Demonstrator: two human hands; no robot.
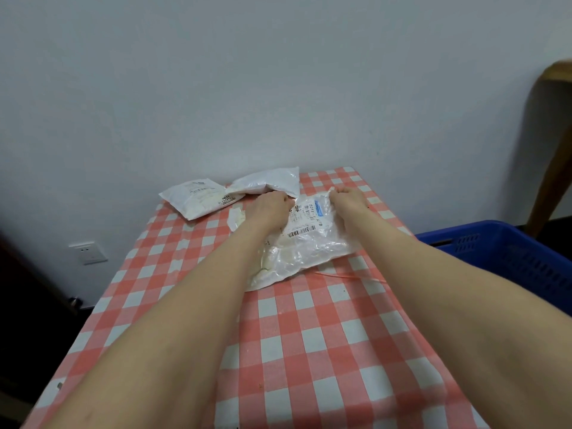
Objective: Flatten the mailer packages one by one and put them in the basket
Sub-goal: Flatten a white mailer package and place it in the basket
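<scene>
A crinkled white mailer package (306,246) with a barcode label lies in the middle of the checked table. My left hand (268,209) grips its far left edge with curled fingers. At the far right corner, my right hand (348,196) pinches the plastic. Two more white mailers lie beyond: a puffy one (269,181) right behind my hands and a labelled one (198,198) to the far left. The blue basket (507,255) stands to the right of the table, below its level.
The table (309,335) wears a red-and-white checked cloth and stands against a pale wall. A thin orange string (349,277) lies by the mailer's near edge. A wooden piece of furniture (554,144) rises at the far right. A wall socket (88,252) sits low on the left.
</scene>
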